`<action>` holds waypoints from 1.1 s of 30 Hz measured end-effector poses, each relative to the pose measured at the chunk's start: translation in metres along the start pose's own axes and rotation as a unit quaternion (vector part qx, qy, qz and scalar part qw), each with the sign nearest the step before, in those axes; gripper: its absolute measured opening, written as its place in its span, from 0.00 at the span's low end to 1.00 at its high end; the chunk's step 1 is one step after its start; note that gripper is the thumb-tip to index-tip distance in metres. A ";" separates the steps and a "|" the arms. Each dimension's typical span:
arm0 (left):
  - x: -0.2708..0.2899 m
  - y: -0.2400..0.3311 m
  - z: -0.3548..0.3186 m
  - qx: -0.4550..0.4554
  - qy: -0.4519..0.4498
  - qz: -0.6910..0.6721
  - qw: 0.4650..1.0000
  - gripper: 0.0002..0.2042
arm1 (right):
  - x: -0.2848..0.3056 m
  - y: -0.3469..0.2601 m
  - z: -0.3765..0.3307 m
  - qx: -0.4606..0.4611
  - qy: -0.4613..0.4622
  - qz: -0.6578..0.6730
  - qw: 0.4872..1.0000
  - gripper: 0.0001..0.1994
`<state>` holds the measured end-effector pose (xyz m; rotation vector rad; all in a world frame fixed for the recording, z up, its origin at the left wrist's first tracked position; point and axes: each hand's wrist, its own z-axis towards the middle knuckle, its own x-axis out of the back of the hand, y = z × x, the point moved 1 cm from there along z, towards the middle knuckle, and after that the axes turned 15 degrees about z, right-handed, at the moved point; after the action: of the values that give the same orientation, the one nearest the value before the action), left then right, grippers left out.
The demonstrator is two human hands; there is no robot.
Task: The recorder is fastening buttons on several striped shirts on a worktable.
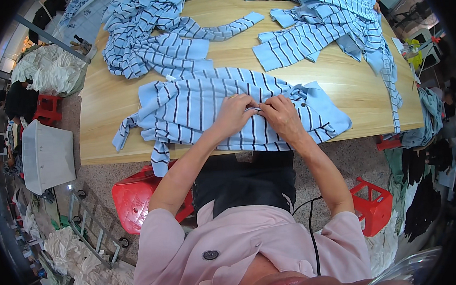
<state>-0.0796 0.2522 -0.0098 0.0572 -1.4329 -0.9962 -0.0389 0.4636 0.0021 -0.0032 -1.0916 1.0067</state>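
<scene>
Item: one light-blue striped shirt (184, 106), laid out along the near edge of the bench (233, 53), about the middle of that edge; one sleeve cuff (160, 165) overhangs it; we find the left hand (234, 113) and right hand (281, 117) close together on the shirt's front, the fingers of each pinched on cloth; a dark button (303, 105) sits just beyond the right hand; we judge the cloth is held at two neighbouring points to steady the front between them, and that the shirt lies this near for easy reach.

Orientation: long axis roughly parallel to the near edge; the plain-blue end, seemingly the collar, points to the right edge; the sleeve ends point leftward, toward the near left corner.

Adjoining: a left heap (143, 43) and a right heap (330, 21) of like striped garments, toward the far corners; set back, we judge, to spare the hands.
</scene>
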 end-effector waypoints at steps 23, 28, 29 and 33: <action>-0.004 0.025 0.000 -0.048 0.180 0.232 0.955 0.07 | -0.002 0.013 0.012 0.064 0.061 0.016 0.996 0.05; 0.013 0.021 -0.012 -0.128 0.117 0.204 0.964 0.08 | 0.031 0.021 -0.001 0.060 0.050 -0.037 0.996 0.11; 0.014 0.026 -0.013 -0.130 0.112 0.215 0.961 0.07 | 0.032 0.021 -0.011 0.045 0.046 -0.039 0.997 0.10; 0.011 0.049 0.001 -0.043 0.088 0.208 0.973 0.05 | 0.027 0.011 -0.023 0.010 0.101 -0.034 0.994 0.09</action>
<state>-0.0564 0.2766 0.0274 -0.2081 -1.1738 -0.6860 -0.0268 0.4992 0.0052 -0.0517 -0.8916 0.9351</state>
